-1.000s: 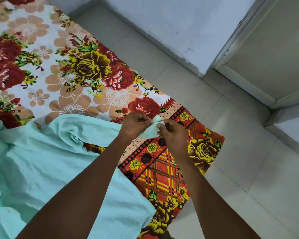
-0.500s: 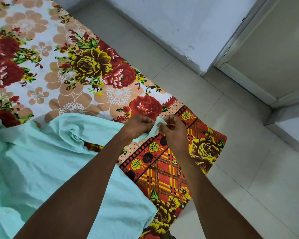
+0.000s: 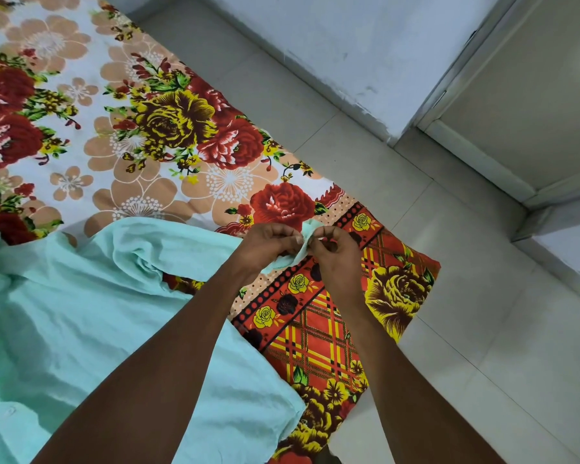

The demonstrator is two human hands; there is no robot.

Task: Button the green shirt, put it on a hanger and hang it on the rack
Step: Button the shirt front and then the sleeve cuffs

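The pale green shirt point(image 3: 81, 316) lies crumpled over the lower left of a flowered bedsheet point(image 3: 141, 128). One end of the shirt is drawn out toward the bed's corner and lifted between both hands. My left hand point(image 3: 268, 244) pinches that strip of green cloth from the left with curled fingers. My right hand point(image 3: 335, 252) pinches the same strip from the right, fingertips meeting those of the left hand. A small white button shows in the shirt's lower left. No hanger and no rack is in view.
The bed's corner point(image 3: 416, 272) with a red and yellow plaid border hangs over a light tiled floor point(image 3: 482, 346). A white wall point(image 3: 332, 45) and a door frame point(image 3: 482, 95) stand beyond the floor at the upper right.
Both hands have closed in on each other, so less of the green strip shows between them. The shirt's body has stayed where it was.
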